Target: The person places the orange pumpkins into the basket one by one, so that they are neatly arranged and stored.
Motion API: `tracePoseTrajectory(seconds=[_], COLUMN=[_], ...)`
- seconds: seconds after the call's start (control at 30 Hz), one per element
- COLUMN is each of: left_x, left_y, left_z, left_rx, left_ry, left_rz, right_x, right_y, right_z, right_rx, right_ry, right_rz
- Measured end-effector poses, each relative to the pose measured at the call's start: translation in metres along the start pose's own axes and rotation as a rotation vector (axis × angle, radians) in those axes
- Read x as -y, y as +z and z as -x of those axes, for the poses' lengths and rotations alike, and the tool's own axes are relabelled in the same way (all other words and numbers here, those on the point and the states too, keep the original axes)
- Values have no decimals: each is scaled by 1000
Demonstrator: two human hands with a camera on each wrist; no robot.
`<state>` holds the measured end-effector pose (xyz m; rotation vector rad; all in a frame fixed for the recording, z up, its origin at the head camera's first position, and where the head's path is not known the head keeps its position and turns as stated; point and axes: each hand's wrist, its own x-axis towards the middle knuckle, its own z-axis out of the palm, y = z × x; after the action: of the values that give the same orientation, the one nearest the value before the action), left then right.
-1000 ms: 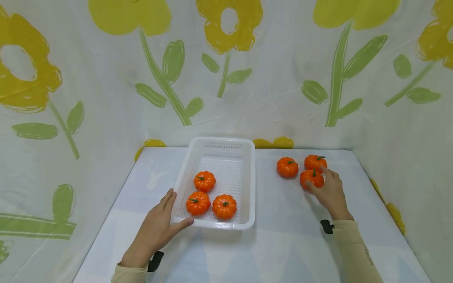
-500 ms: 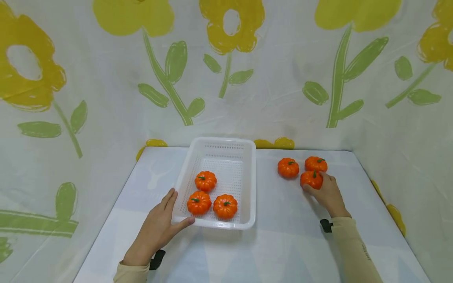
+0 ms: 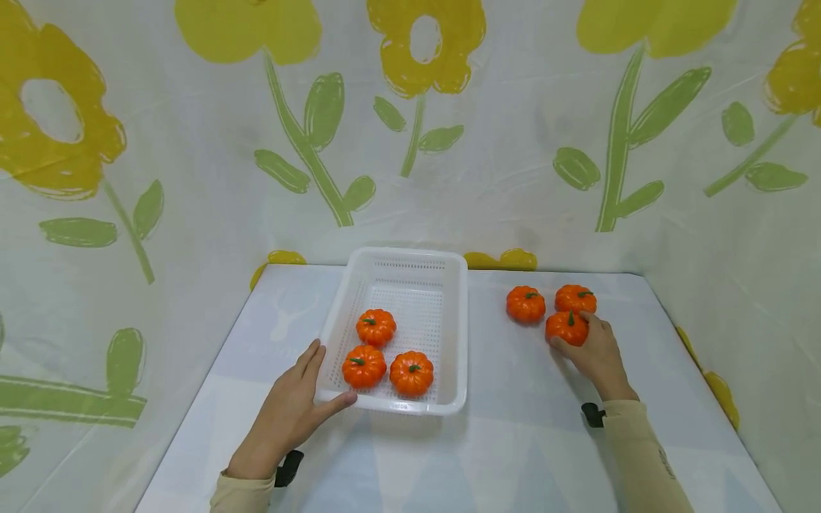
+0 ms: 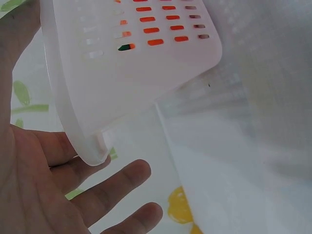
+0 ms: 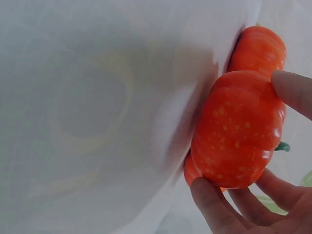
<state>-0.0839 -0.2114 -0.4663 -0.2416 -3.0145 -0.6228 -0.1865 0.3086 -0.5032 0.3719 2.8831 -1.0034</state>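
My right hand (image 3: 600, 358) pinches a small orange toy pumpkin (image 3: 566, 329) with a green stem, thumb on one side and fingers on the other. The right wrist view shows this pumpkin (image 5: 239, 131) up close, with parts of two others behind it. My left hand (image 3: 286, 413) touches the near-left corner of a white plastic basket (image 3: 465, 335), its fingers fairly straight along the side and its thumb at the front rim. In the left wrist view the basket's slotted wall (image 4: 126, 73) stands beside that hand (image 4: 53, 185). Three pumpkins lie in the basket's near half, one of them front right (image 3: 411, 374).
Two more pumpkins, one left (image 3: 526, 305) and one behind (image 3: 575, 298) the held one, sit on the pale table (image 3: 507, 442). A flower-printed curtain (image 3: 487, 185) surrounds the table's back and sides.
My right thumb and fingers have closed on the front pumpkin, which seems to stay in place. The left hand keeps its place at the basket. The head view has shifted slightly.
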Motion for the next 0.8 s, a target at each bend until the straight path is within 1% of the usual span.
tracePoseTrajectory(seconds=[0.17,0.3,0.43,0.53,0.67,0.8], left_x=[0,0,-1,-1,-1,-1], left_y=[0,0,0,0,1,1], left_z=[0,0,0,-1,-1,1], left_rx=[-3,-2,-2,-5,-4,3], left_ry=[6,3,1,2,0,-11], left_rz=[3,2,3,14,25,25], right_x=[0,3,11,20,29,38], right_y=[-1,-2,-1,0,1,4], right_z=[4,10,18,24,28,28], right_rx=[-20,-71,-138,-172,-189,-187], right_ry=[-31,-78,-161,-229,-301,-350], right_rz=[9,4,-36,-78,-108,-131])
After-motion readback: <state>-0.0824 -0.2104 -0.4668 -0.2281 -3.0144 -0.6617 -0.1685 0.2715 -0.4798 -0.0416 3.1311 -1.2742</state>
